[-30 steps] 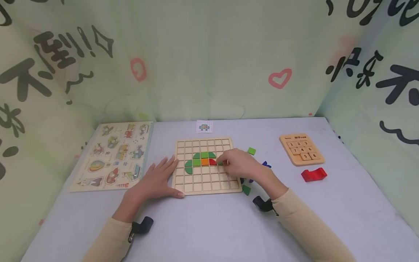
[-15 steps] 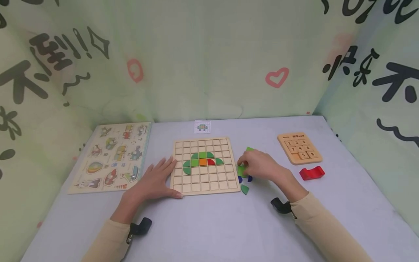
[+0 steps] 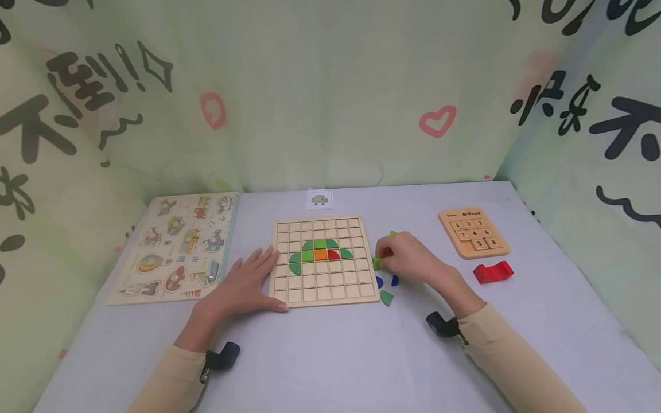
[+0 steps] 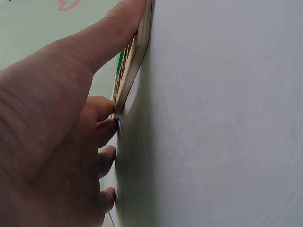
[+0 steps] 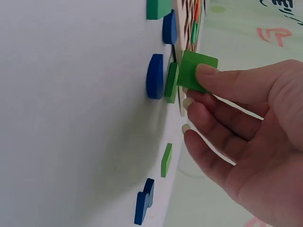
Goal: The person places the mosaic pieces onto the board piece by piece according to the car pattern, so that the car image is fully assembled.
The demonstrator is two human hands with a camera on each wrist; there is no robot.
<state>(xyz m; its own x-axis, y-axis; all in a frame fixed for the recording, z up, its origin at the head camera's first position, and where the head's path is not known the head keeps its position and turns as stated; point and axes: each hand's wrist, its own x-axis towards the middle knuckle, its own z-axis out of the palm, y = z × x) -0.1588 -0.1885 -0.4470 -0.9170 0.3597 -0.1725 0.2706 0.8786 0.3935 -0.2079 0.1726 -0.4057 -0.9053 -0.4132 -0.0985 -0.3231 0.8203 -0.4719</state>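
Note:
The wooden grid board (image 3: 324, 288) lies on the white table, with several green tiles, an orange square (image 3: 321, 254) and a red quarter-round tile (image 3: 333, 254) set in its squares. My left hand (image 3: 240, 287) is spread at the board's lower left corner, thumb along the near edge and fingers at the left side. Right of the board, my right hand (image 3: 413, 257) pinches a green square tile (image 5: 188, 71) between thumb and fingers. Under and around it on the table are loose blue and green tiles, among them a green quarter-round (image 3: 386, 297) and a blue piece (image 5: 155, 76).
A small picture card (image 3: 319, 199) lies behind the board. On the left is a large picture puzzle (image 3: 170, 246). A wooden number puzzle (image 3: 473, 233) and a red wavy block (image 3: 493, 272) are on the right. Curtains with writing (image 3: 330, 115) enclose the table.
My right hand has moved from the board to the loose tiles on its right and picked up a green square tile. A green quarter-round shows on the board where the hand was. My left hand stays put.

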